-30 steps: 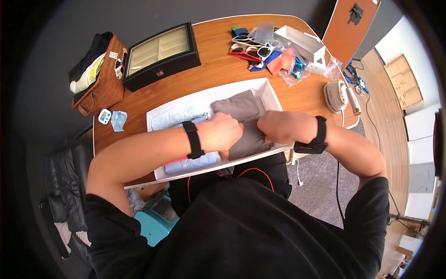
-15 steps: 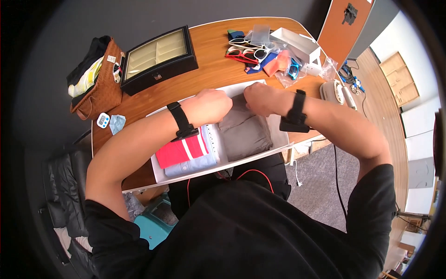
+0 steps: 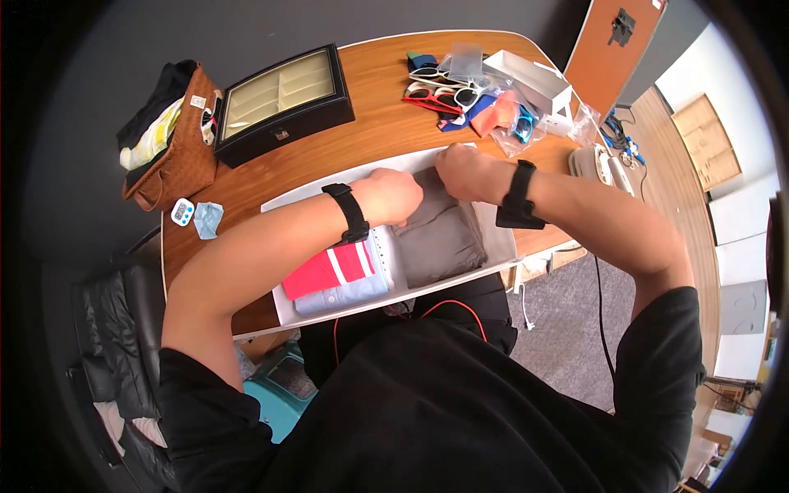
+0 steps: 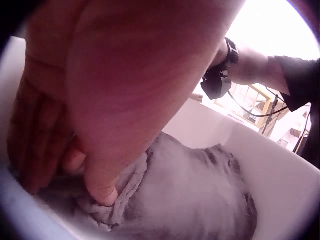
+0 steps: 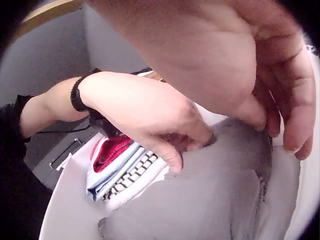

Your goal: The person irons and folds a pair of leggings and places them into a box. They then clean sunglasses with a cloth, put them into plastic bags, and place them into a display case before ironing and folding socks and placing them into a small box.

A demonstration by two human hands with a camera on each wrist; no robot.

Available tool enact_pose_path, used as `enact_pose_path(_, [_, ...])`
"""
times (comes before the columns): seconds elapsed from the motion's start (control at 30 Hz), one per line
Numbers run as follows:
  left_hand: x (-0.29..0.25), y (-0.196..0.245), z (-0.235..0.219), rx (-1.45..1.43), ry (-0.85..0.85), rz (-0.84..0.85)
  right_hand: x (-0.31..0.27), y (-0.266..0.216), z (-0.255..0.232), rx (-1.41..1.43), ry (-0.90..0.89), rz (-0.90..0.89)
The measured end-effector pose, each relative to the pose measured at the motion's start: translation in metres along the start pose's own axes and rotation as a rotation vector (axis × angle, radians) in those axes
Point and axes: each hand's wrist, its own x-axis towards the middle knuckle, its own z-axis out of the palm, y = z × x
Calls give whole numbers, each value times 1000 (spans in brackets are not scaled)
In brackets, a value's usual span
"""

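Observation:
Folded grey cloth (image 3: 440, 246) lies in the right part of a long white box (image 3: 501, 234). My left hand (image 3: 390, 195) is over the cloth's far left part; in the left wrist view its thumb (image 4: 102, 192) and curled fingers pinch a fold. At the far right corner of the box, my right hand (image 3: 470, 174) holds the cloth's edge, its thumb (image 5: 252, 115) on top and its other fingers down by the box wall. Red cloth with white stripes (image 3: 329, 271) rests on a light blue shirt (image 3: 345, 296) at the left.
A black display case (image 3: 283, 103) and a woven bag (image 3: 185, 140) with clothes stand back left. Sunglasses (image 3: 444, 99), plastic bags and a small white box (image 3: 530, 82) lie back right. A beige appliance (image 3: 592, 168) sits right; a timer (image 3: 182, 212) lies left.
Both hands have moved from the middle of the grey cloth to its far side, uncovering the red striped cloth. In the last half second my left hand shifted slightly right and nearer.

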Motion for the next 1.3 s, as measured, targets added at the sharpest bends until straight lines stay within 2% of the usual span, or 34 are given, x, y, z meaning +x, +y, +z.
enact_pose_path(0.03, [-3,6,-8,39,55,45,0,2,3,1,77,-19])
enact_pose_path(0.07, [-8,7,-15,84,106,74,-4,-2,-6,15,23,-9])
enact_pose_path(0.1, [-8,3,-10,60,253,120,-8,-9,-15,31,-21,-12])
enact_pose_path(0.13, [-11,6,-18,41,218,114,-11,-12,-17,130,-45,-53])
enact_pose_path(0.2, [-4,5,-7,-40,8,163,-16,-5,-4,261,-141,-152])
enact_pose_path(0.23, [-2,6,-4,-42,-3,186,-17,1,6,291,-209,-202])
enact_pose_path(0.3, [-13,11,-18,-76,-52,127,-27,6,13,225,-126,-270])
enact_pose_path(0.33, [-25,10,-22,-75,-56,99,-40,6,9,268,-16,-283])
enact_pose_path(0.4, [-57,4,-27,-192,262,162,-74,0,-14,388,192,-278])
enact_pose_path(0.43, [-83,7,-35,-187,337,113,-92,-1,-25,466,295,-245])
enact_pose_path(0.47, [-117,9,-35,-178,543,137,-114,-3,-39,518,377,-189])
enact_pose_path(0.5, [-146,12,-38,-220,575,66,-132,-3,-42,570,455,-125])
enact_pose_path(0.53, [-177,18,-35,-286,652,-51,-143,7,-25,701,535,-31])
enact_pose_path(0.57, [-201,21,-22,-328,751,-231,-154,21,-5,831,612,67])
enact_pose_path(0.6, [-228,25,-11,-452,744,-497,-161,27,12,933,653,185])
enact_pose_path(0.63, [-245,20,16,-473,866,-655,-166,31,32,1034,691,308])
enact_pose_path(0.67, [-262,19,41,-451,912,-800,-170,40,60,1139,673,288])
enact_pose_path(0.7, [-272,22,69,-448,913,-813,-172,45,83,1242,648,269])
enact_pose_path(0.77, [-285,31,109,-719,725,-1022,-169,35,92,1404,456,330])
enact_pose_path(0.83, [-281,43,128,-932,654,-904,-158,29,87,1340,294,300])
enact_pose_path(0.9, [-263,46,136,-1102,695,-842,-138,17,80,1332,328,235])
enact_pose_path(0.97, [-249,43,132,-1019,735,-763,-121,24,77,1184,265,234])
enact_pose_path(1.03, [-242,44,132,-1001,812,-700,-112,16,73,947,340,299])
enact_pose_path(1.07, [-244,41,137,-987,788,-736,-111,8,67,854,349,314])
enact_pose_path(1.17, [-252,38,144,-1049,764,-774,-113,-7,75,852,400,377])
enact_pose_path(1.23, [-261,35,147,-1101,784,-874,-114,-13,88,877,426,381])
enact_pose_path(1.3, [-275,27,158,-1054,830,-850,-114,-41,80,926,456,447])
